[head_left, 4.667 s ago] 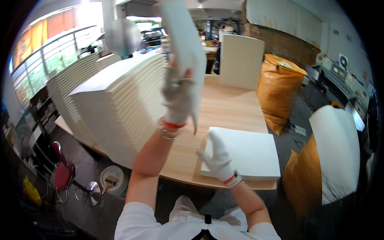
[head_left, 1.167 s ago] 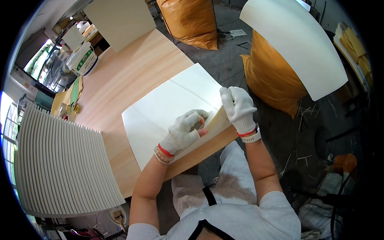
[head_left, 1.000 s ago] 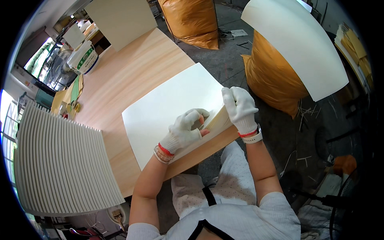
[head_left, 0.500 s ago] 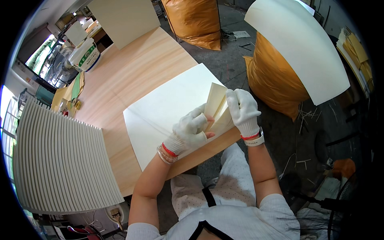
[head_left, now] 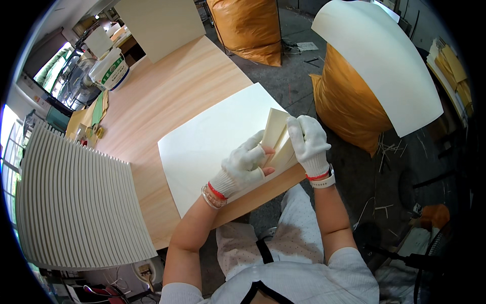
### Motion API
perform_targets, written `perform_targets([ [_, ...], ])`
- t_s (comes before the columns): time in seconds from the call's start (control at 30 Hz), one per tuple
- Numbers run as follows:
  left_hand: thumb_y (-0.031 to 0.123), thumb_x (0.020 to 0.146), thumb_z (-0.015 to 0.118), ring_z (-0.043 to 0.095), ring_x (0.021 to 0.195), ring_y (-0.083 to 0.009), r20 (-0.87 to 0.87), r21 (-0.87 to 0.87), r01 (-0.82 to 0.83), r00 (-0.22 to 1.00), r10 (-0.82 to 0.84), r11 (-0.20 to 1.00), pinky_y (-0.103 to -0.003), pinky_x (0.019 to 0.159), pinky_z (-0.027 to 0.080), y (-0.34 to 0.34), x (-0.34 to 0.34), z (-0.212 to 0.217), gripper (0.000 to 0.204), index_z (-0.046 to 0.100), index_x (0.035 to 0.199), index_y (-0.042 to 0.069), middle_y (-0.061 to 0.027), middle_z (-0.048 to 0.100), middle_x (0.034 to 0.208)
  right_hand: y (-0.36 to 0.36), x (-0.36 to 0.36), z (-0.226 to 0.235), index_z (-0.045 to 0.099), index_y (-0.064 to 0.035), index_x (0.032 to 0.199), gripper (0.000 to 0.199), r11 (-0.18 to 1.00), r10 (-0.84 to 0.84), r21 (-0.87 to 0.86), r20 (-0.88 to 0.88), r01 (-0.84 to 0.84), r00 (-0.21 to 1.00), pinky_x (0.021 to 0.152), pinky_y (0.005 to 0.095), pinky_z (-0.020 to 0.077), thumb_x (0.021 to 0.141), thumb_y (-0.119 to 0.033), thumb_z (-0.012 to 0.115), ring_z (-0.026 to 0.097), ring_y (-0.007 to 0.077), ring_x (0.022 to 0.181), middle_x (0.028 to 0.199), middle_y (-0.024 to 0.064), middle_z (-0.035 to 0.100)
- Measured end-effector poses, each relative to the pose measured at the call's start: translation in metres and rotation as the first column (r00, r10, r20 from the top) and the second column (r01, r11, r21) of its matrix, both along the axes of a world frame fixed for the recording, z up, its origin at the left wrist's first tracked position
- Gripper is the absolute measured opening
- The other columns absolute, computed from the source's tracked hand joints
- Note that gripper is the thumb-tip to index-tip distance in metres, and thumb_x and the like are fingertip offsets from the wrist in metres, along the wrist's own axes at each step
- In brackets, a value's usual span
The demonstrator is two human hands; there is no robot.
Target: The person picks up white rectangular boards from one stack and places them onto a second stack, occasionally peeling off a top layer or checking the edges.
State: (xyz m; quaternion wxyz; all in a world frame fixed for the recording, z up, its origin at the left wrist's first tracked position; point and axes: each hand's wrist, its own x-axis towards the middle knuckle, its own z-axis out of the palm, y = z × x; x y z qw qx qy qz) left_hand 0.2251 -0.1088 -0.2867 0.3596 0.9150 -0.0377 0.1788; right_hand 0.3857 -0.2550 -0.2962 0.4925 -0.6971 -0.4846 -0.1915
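White gloves cover both hands, with some left fingertips bare. My left hand (head_left: 245,162) is closed on the near end of several cream strips (head_left: 274,127), whose far ends fan apart. At the strips' right side, my right hand (head_left: 309,142) has its fingers bent round their edge. What its fingertips pinch is partly hidden by the glove. Under both hands lies a large white sheet (head_left: 202,139), flat on the wood-grain table (head_left: 147,119) and close to its near edge.
A tall stack of pale slatted boards (head_left: 76,197) stands at the left. On the table's far left are a white bucket (head_left: 109,71) and yellow tape (head_left: 100,133). Orange sacks (head_left: 245,30) stand beyond; a curved white sheet (head_left: 379,61) covers one. Scraps litter the floor.
The view has shifted slightly. Both hands keep their grip on the cream strips, which hold almost the same pose.
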Motion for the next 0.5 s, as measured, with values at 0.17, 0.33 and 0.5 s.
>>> perform_targets([
  [0.17, 0.0, 0.078, 0.072, 0.065, 0.11, -0.0343, 0.03, -0.08, -0.041, 0.999, 0.043, 0.996, -0.038, 0.088, 0.053, -0.002, 0.001, -0.003, 0.041, 0.067, 0.119, 0.005, -0.0237, 0.049, 0.147, 0.0, 0.003, -0.002, 0.063, -0.0007, 0.086, 0.016, 1.0, -0.02, 0.004, 0.013, 0.02, 1.0, 0.061, 0.0429, 0.0413, 0.096, -0.014, 0.06, 0.054, 0.0328, 0.068, 0.071, 0.0126, 0.052],
  [0.33, 0.0, 0.079, 0.071, 0.063, 0.116, -0.0351, -0.072, -0.014, -0.007, 0.997, 0.006, 1.0, -0.037, 0.093, 0.052, 0.001, -0.002, 0.002, 0.042, 0.065, 0.121, 0.005, -0.0243, 0.047, 0.147, -0.002, 0.001, 0.004, 0.058, -0.0022, 0.078, 0.022, 1.0, -0.001, -0.015, 0.033, 0.001, 0.999, 0.061, 0.0438, 0.0409, 0.095, -0.015, 0.062, 0.053, 0.0339, 0.067, 0.069, 0.0135, 0.05],
  [0.5, 0.0, 0.08, 0.074, 0.059, 0.123, -0.0357, -0.032, -0.026, 0.022, 0.999, -0.023, 0.999, -0.037, 0.098, 0.049, 0.0, 0.001, -0.004, 0.044, 0.063, 0.122, 0.005, -0.0232, 0.043, 0.15, 0.003, 0.0, -0.003, 0.058, -0.0024, 0.078, 0.022, 0.998, -0.057, 0.021, 0.055, 0.056, 0.997, 0.061, 0.0444, 0.0411, 0.095, -0.015, 0.062, 0.053, 0.034, 0.067, 0.071, 0.0131, 0.051],
])
